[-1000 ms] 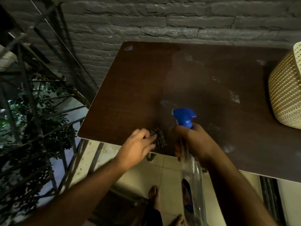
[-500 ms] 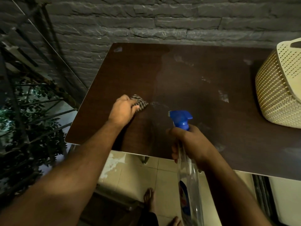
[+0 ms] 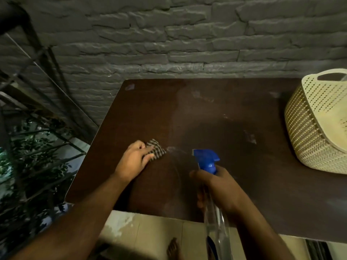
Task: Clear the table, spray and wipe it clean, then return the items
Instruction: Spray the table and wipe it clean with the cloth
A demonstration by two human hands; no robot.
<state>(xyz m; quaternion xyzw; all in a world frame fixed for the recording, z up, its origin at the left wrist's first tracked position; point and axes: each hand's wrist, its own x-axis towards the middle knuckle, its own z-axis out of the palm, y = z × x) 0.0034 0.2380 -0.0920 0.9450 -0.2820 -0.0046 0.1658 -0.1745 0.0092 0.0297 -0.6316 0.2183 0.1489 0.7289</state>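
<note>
A dark brown table point(image 3: 225, 119) fills the middle of the view, with wet smears and pale marks across it. My left hand point(image 3: 134, 160) presses a small checked cloth point(image 3: 156, 150) onto the table near its left side, fingers curled over the cloth. My right hand point(image 3: 219, 188) grips the neck of a clear spray bottle point(image 3: 216, 228) with a blue trigger head point(image 3: 206, 159), held above the table's near edge with the nozzle pointing left. The bottle's lower part hangs below the table edge.
A cream perforated basket point(image 3: 319, 124) stands on the table at the right edge. A grey brick wall point(image 3: 187, 44) runs behind the table. A metal railing point(image 3: 47, 87) with foliage lies to the left. Pale floor tiles point(image 3: 146, 235) and a bare foot show below.
My left hand has slid the cloth from the table's near edge farther onto the table. The view has tilted up, showing more wall. My right hand still holds the bottle.
</note>
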